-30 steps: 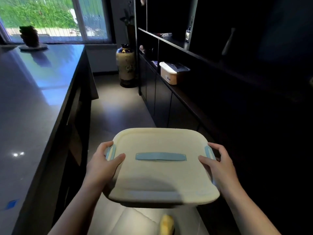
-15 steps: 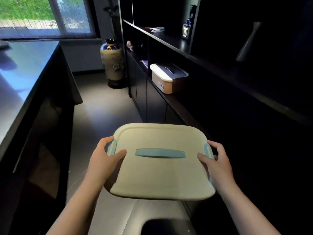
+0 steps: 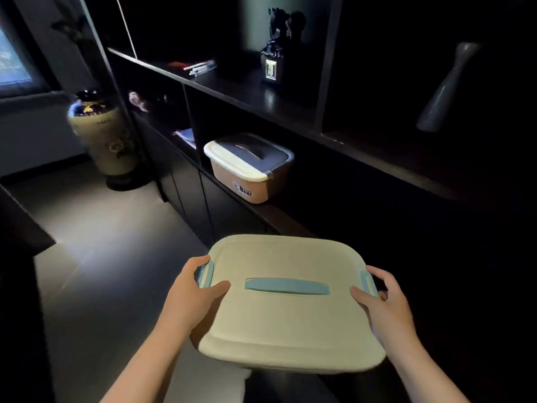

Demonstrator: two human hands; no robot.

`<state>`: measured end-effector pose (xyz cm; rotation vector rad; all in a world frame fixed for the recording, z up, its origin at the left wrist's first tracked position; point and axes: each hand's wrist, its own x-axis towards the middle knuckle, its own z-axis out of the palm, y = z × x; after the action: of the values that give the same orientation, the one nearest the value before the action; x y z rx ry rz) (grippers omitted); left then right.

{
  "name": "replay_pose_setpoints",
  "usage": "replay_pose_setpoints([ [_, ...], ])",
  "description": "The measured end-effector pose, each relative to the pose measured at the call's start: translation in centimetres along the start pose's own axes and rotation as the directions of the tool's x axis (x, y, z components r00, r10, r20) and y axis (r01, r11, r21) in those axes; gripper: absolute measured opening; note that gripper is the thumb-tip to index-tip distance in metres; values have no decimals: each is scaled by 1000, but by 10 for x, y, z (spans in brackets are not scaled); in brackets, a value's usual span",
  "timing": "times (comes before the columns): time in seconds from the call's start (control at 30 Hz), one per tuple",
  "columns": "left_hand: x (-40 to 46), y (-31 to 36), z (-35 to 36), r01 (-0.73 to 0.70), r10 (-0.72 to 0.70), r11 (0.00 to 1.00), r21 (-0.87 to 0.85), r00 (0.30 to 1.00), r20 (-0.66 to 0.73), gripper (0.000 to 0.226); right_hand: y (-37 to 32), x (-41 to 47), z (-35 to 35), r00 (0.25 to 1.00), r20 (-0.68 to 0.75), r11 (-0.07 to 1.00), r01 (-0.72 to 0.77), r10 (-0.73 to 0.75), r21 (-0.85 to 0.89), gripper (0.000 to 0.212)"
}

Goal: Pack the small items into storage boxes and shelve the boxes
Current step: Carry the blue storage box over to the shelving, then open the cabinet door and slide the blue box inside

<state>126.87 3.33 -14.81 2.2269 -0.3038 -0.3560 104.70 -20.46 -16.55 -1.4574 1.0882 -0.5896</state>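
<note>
Both hands clasp a cream-lidded storage box (image 3: 290,321) by its two short sides, carried level in front of the body above the grey floor (image 3: 110,257); the left hand (image 3: 190,295) curls its fingers round the blue side clip (image 3: 205,274) with the thumb laid flat on the lid, and the right hand (image 3: 388,303) does the same at the opposite blue clip (image 3: 368,283), thumb on top and fingers wrapped under the rim; a blue carry handle (image 3: 287,285) lies flat across the lid's middle; the box body below the lid is mostly hidden; just beyond the box's far edge runs the top of a dark low cabinet (image 3: 261,210); further along that ledge, inside a shelf bay, sits a second storage box (image 3: 250,167), peach-sided with a white rim, a grey lid and a label reading "Bear"; on the shelf above it stand a dark figurine (image 3: 274,53) and, to its left, some flat papers or pens (image 3: 200,67), too dim to tell apart; a tall pale vase (image 3: 447,91) stands in the right bay; on the floor at the far end of the cabinet stands a large patterned floor vase (image 3: 101,138); a window (image 3: 11,62) shows at the left edge.
</note>
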Motion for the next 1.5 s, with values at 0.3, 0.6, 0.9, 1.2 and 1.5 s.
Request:
replay_pose_setpoints([
  [0.3,139,67,45,-233,235,972,-41,936,262,64,-16,42,22,930,-368,1000,-6,14,23,44],
  [0.6,210,97,111,-260,279,960,-103,878,388,56,-10,107,25,860,-506,998,-51,67,44,45],
  [0.9,261,137,142,-355,357,933,-66,882,308,36,-43,150,59,795,-602,973,-73,-75,-218,39],
  [1.2,223,74,121,-948,894,316,32,309,325,39,-45,106,165,838,-214,390,-2,-502,-921,48],
  [1.5,282,108,123,-968,805,246,45,229,548,43,-66,143,195,809,-409,380,-251,-422,-890,33],
])
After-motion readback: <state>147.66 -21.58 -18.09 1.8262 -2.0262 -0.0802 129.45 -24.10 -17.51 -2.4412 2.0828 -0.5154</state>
